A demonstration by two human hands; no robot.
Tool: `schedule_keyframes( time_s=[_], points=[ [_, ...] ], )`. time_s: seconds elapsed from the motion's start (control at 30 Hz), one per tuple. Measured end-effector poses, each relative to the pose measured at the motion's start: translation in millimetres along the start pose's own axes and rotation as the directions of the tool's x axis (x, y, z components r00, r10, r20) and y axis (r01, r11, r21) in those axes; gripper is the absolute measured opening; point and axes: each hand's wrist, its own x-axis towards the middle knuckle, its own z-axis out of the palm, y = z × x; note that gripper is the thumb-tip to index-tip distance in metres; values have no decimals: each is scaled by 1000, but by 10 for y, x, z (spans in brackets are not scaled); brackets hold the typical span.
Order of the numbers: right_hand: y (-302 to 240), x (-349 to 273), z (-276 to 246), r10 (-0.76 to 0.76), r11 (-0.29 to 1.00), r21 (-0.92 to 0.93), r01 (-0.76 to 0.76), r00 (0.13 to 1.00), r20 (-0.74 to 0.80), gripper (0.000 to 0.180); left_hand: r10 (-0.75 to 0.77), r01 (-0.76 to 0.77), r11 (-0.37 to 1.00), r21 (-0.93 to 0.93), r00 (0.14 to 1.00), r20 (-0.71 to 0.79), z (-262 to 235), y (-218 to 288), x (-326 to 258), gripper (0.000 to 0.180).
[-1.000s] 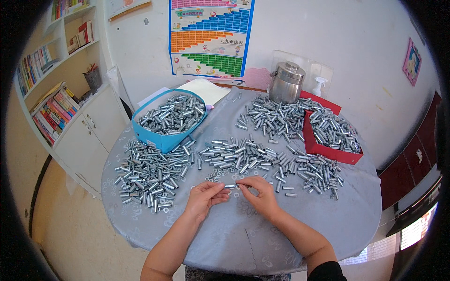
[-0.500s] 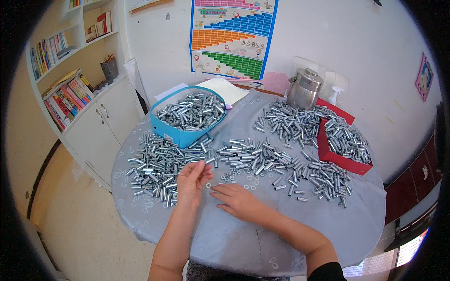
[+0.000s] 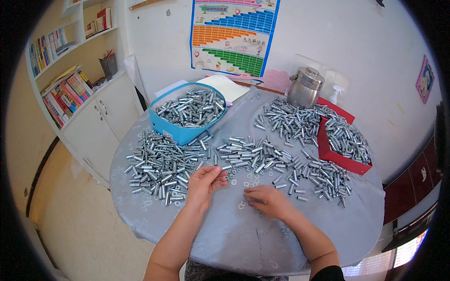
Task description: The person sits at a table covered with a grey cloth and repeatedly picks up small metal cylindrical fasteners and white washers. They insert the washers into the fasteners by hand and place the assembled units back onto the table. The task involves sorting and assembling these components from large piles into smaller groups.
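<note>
My left hand is closed in a pinch, with a short shiny metal sleeve at its fingertips. Just right of it, my right hand hovers low over the table, fingers bent and thumb apart, with nothing visible in them. By its fingertips lie a few small flat washers. Loose nuts and washers are scattered between the hands and the middle heap of metal sleeves. On the left spreads a heap of bolts with sleeves, partly beside my left wrist.
A blue bin full of bolt assemblies stands at the back left. A red box holding more sits on the right, beside a far heap. Behind them are a steel canister and a spray bottle. Grey cloth covers the round table.
My left hand has moved right and slightly down, still pinching the sleeve. The right hand has drawn back to the right, its fingers more bent and its thumb lower.
</note>
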Motion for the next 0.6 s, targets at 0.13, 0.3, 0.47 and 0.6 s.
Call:
schedule_keyframes(
  time_s=[0.13, 0.3, 0.47, 0.6],
  points=[
    [50, -36, -45, 31, 999, -34, -36, 992, -122, 17, -23, 23, 1000, 17, 1000, -3, 71, -32, -21, 11],
    [-15, -25, -8, -13, 996, -90, 9, 999, -50, 16, -41, 40, 998, 45, 999, 17, 65, -62, -16, 12],
    [33, -43, 45, -5, 998, -71, 1, 999, -53, 17, -67, 64, 996, 68, 997, 49, 63, -96, -21, 12],
    [-9, -52, 27, 363, 864, 414, -288, 925, -114, 16, -131, 120, 986, 119, 988, 81, 73, -149, -23, 13]
  ],
)
